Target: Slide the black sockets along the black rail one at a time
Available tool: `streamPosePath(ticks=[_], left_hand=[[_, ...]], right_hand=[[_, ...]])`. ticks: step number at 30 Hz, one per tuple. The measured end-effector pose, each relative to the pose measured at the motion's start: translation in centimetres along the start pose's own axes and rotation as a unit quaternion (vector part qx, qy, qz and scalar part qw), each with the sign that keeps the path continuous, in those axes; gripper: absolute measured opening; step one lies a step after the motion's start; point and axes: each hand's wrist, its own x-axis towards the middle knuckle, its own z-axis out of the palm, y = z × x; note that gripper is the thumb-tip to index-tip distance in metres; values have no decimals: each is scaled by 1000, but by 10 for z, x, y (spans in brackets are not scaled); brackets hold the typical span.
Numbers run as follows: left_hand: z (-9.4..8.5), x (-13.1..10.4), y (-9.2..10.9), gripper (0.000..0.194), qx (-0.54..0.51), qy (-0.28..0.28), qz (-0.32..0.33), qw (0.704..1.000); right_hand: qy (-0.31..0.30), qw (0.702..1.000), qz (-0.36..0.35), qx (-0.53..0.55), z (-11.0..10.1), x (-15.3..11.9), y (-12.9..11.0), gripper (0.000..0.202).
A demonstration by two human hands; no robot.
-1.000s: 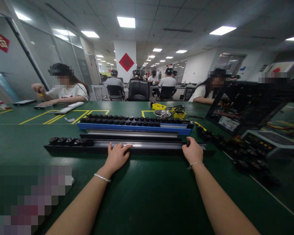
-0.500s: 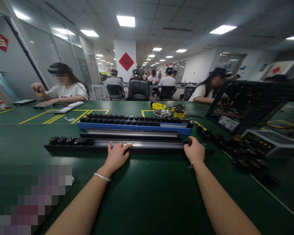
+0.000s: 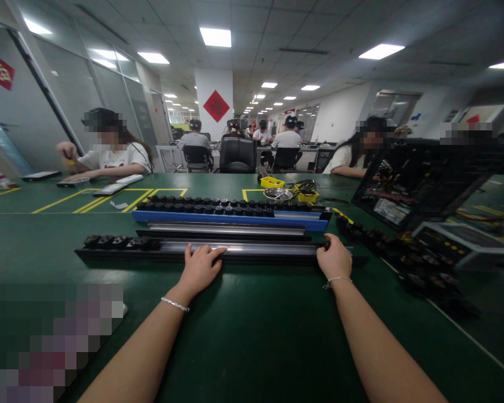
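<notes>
A long black rail [image 3: 252, 256] with a shiny metal channel lies crosswise in front of me. Several small black modules, probably sockets, [image 3: 120, 242] sit in its left end. My left hand [image 3: 201, 267] rests over the rail's near edge, its fingers spread and touching it. At the right end, my right hand [image 3: 335, 258] has its fingers closed on a small black module [image 3: 326, 245], mostly covered by the fingers. Behind lie a second black rail with a metal channel [image 3: 227, 229] and a blue rail [image 3: 235, 220] carrying rows of black modules.
Loose black modules [image 3: 428, 263] lie in a heap at the right, beside a metal box [image 3: 466, 246] and an open black computer case [image 3: 432, 179]. Farther back are yellow bins [image 3: 273, 182] and a round metal dish [image 3: 278, 194]. People sit across the green table [image 3: 252, 347].
My right hand has shifted very slightly to the right at the rail's end. The left hand stays in place on the rail.
</notes>
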Motion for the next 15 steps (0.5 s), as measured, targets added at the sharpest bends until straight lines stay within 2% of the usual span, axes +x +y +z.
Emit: streamPosePath(ticks=[15], left_hand=[[-2, 1, 2, 37, -6, -10, -11, 1000]], right_hand=[[23, 1000, 6, 10, 1, 2, 6, 45]])
